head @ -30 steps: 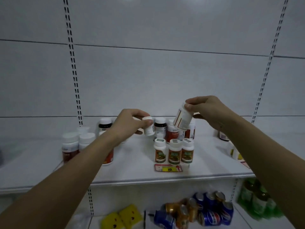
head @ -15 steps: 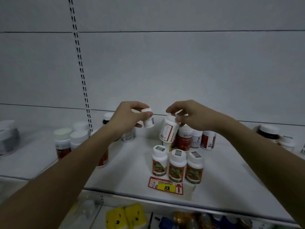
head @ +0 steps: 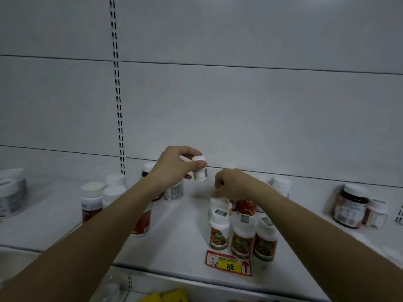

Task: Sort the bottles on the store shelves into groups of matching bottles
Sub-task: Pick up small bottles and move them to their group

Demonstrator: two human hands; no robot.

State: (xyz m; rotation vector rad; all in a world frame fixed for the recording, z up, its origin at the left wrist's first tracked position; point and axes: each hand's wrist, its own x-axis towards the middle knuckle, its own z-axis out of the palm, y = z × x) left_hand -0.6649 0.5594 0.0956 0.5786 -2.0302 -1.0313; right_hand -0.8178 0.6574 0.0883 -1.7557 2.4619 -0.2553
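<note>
Head view of a white store shelf (head: 185,240) backed by grey panels. The left hand (head: 174,168) is raised above the shelf and pinches a small white bottle (head: 200,168) between thumb and fingertips, holding it upright and clear of everything below. The right hand (head: 233,184) is lowered over the centre group, its curled fingers closed on the cap of a white bottle (head: 218,204) that stands just behind a front row of three matching bottles (head: 242,236), each with a white cap and an orange-and-green label. A red-labelled bottle (head: 248,207) stands beside the gripped one, partly hidden by the right wrist. A red and yellow price tag (head: 229,263) reading 88 lies at the shelf's front edge, just before the row of three. To the left, partly behind the left forearm, stands a cluster of white-capped bottles (head: 96,199) with dark red labels, and a grey-labelled bottle (head: 174,192) stands under the left hand. At far right, a dark jar (head: 351,208) and a smaller bottle (head: 376,214) stand touching. A slotted upright (head: 117,94) runs up the back panel.
</note>
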